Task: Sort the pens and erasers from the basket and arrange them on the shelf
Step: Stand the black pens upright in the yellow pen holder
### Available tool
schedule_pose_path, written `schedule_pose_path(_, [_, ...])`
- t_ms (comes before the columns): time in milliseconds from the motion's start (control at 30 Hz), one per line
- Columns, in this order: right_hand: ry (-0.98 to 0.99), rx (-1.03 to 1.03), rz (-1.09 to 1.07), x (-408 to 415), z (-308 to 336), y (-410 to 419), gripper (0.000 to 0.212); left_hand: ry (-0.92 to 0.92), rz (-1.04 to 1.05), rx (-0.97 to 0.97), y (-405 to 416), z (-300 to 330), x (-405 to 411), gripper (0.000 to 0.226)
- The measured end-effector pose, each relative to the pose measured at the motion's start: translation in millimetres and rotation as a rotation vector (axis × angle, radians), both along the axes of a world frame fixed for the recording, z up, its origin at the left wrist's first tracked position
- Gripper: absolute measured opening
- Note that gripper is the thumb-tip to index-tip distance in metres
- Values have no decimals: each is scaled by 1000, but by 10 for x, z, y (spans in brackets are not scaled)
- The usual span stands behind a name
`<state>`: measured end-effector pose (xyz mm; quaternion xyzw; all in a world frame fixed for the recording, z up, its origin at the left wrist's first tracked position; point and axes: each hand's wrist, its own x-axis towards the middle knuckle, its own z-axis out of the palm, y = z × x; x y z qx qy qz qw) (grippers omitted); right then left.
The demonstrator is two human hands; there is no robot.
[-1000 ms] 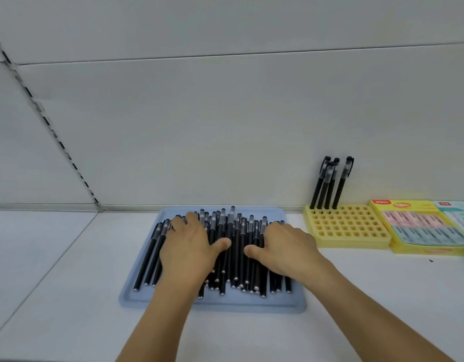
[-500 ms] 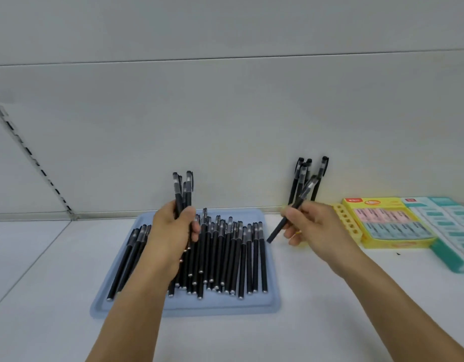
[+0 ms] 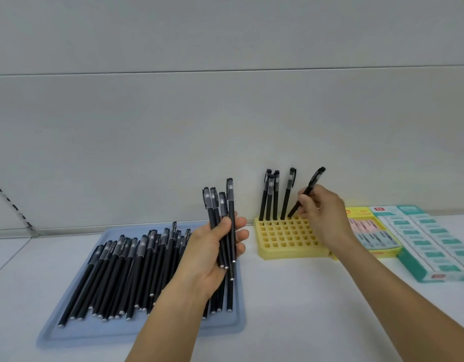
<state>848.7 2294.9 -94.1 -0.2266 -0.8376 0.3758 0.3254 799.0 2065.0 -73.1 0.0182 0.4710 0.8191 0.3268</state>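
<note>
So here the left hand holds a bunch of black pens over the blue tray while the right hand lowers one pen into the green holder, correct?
Not quite: the holder is yellow, not green, as the head view shows. The rest stands: the left hand holds a bunch of black pens over the blue tray, and the right hand lowers one pen into the holder's back row.

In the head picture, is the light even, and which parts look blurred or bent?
Head view: the light is soft and even, with faint shadows under the blue tray; the right hand and eraser boxes look slightly smeared, while the pens in the left hand are sharper; the wide lens bends the shelf edges.
</note>
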Motion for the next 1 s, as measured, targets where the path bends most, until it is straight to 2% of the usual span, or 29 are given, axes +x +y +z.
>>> schedule_pose_path(233, [-287,152,-26,-48,9,-20,12,88,15,-69,82,-3,73,21])
schedule_pose_path(267, [-267,151,-72,-7,21,-40,14,105,11,-74,92,-1,82,21])
schedule_pose_path(333, [-102,117,-116,100,50,-144,17,145,-3,-86,127,7,96,22])
schedule_pose_path(400, [13,2,32,167,146,-330,13,194,-41,-110,190,3,126,22])
schedule_pose_path(500, [-27,-250,324,174,275,-567,22,266,-159,-143,325,6,211,23])
schedule_pose_path(600, [105,-351,238,214,388,-414,24,272,-169,-124,398,-1,238,22])
schedule_pose_path(733, [167,-207,-39,328,390,7,17,193,-93,-108,352,-61,160,23])
schedule_pose_path(833, [94,-77,-67,296,274,117,14,164,-93,-82,348,-72,177,23])
schedule_pose_path(1000, [62,25,-49,182,148,123,10,166,-95,-64,339,-82,175,23])
